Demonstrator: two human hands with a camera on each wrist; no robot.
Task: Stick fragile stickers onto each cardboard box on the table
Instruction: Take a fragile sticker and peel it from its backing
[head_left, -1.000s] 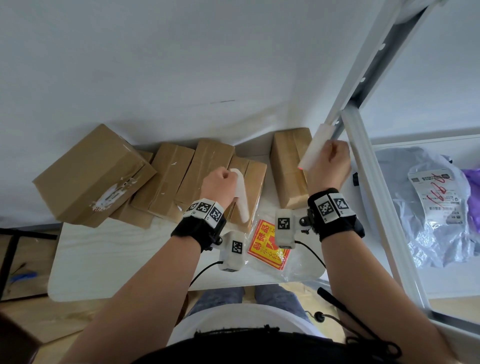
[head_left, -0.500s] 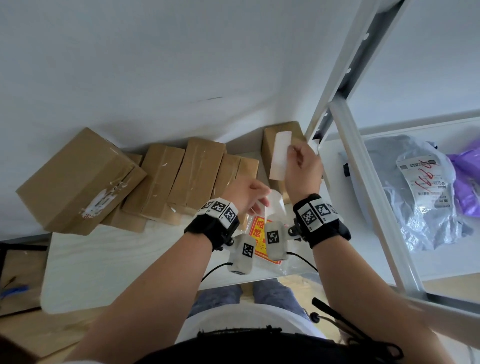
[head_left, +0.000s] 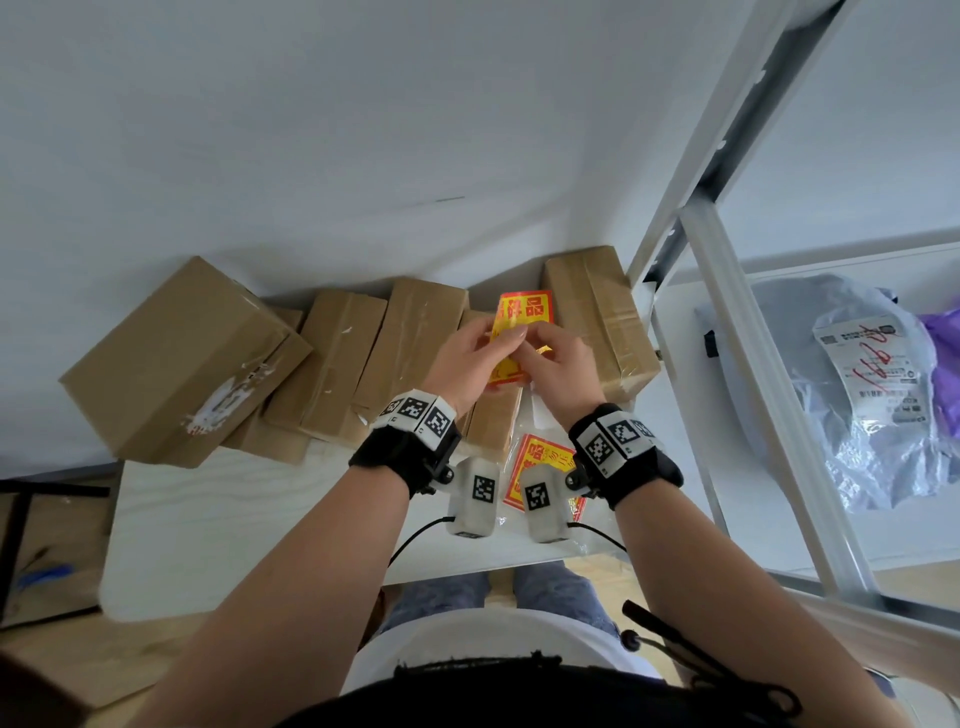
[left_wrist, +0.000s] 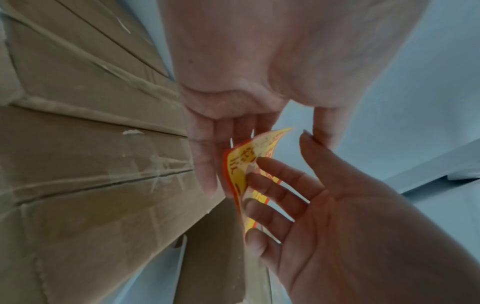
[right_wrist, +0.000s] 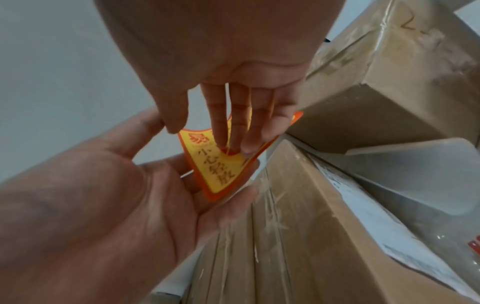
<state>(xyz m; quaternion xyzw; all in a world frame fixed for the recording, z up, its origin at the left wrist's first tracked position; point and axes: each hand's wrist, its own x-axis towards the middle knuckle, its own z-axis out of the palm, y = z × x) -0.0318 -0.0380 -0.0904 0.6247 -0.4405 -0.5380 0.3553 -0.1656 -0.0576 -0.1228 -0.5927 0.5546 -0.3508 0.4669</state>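
Both hands hold one fragile sticker (head_left: 522, 325) in the air, above the row of cardboard boxes (head_left: 332, 364). Left hand (head_left: 470, 358) has fingers behind the sheet, thumb on its front; right hand (head_left: 558, 364) pinches its near right edge with fingertips. The sheet is curled between them in the left wrist view. No box in view carries a yellow-and-red sticker yet.

Risks, judged:
- Sheet is thin and bowed; if the right fingertips are peeling the backing, the freed adhesive could fold onto itself or onto a finger.
- Shiny tape strips run along the box tops; a label laid across a wrinkled strip may lift.
- Boxes lean on one another; pressing down could shift one.

Containers:
- Clear plastic bag (head_left: 587, 525) on the counter (head_left: 218, 519), just below the wrists, holds more stickers (head_left: 519, 467).
- Boxes are taped shut; contents not visible.
- Grey mailer bag (head_left: 852, 447) on the shelf right of the right hand, sealed, label on top.
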